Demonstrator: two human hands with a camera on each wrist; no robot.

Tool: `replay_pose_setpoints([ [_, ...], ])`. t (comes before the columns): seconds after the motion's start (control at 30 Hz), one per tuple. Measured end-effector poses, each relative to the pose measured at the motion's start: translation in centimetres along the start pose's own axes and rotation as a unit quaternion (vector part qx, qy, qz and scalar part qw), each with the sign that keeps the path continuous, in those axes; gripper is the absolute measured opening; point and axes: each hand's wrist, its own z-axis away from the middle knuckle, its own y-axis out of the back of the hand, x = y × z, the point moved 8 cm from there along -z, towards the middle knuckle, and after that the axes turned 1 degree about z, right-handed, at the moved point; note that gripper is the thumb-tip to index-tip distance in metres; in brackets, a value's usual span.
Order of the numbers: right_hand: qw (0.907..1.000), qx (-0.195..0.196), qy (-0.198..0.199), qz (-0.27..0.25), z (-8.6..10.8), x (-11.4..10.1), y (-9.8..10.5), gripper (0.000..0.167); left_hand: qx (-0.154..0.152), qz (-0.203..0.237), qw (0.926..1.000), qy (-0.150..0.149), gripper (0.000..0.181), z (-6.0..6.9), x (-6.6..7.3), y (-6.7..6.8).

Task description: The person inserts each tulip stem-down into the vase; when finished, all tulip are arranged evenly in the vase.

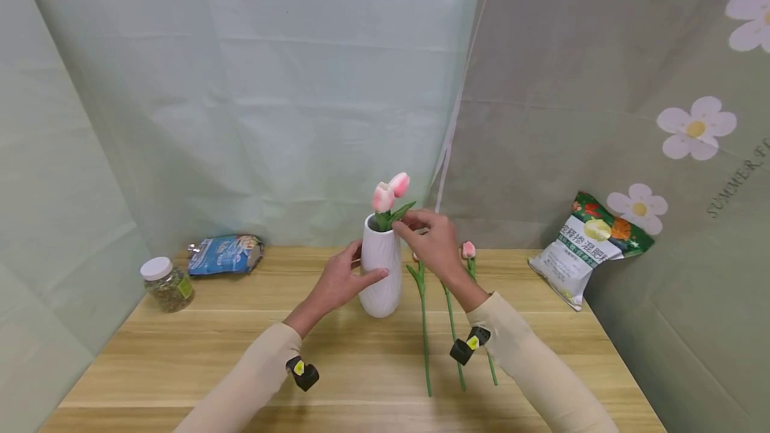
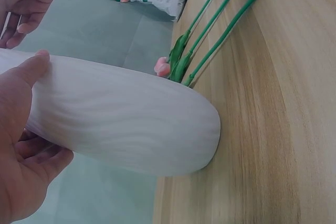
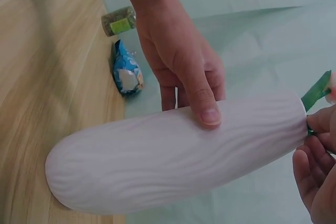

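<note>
A white ribbed vase (image 1: pixel 380 279) stands upright on the table, with two pink-and-white tulips (image 1: pixel 383 198) and green leaves rising from its mouth. My left hand (image 1: pixel 339 280) grips the vase from the left, thumb (image 3: pixel 209 115) across its front and fingers behind it. At the rim, my right hand (image 1: pixel 434 240) pinches the green part of a tulip between thumb and fingers; in the right wrist view that hand (image 3: pixel 321 166) is cut off by the edge. Stem ends inside the vase are hidden. Three loose tulips (image 1: pixel 424 333) lie right of the vase, partly behind my right arm.
A lidded clear jar (image 1: pixel 168 286) and a blue snack bag (image 1: pixel 225 255) sit at the table's left back. A white and green bag (image 1: pixel 586 246) leans on the right-hand curtain. Pale curtains (image 1: pixel 289 99) enclose the wooden table (image 1: pixel 240 366) at the back and sides.
</note>
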Motion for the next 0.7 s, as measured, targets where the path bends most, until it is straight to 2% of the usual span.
replay_pose_setpoints([
  [0.4, 0.9991, 0.010, -0.010, -0.039, 1.2, 0.3, 1.1, 0.025, -0.001, -0.002, 1.0000, -0.004, 0.078, 0.1, 0.2, 0.0],
  [0.7, 0.9982, 0.024, -0.030, -0.046, 2.5, 2.0, 3.1, 0.024, -0.001, 0.004, 1.0000, -0.003, 0.079, 0.0, 0.1, 0.1],
])
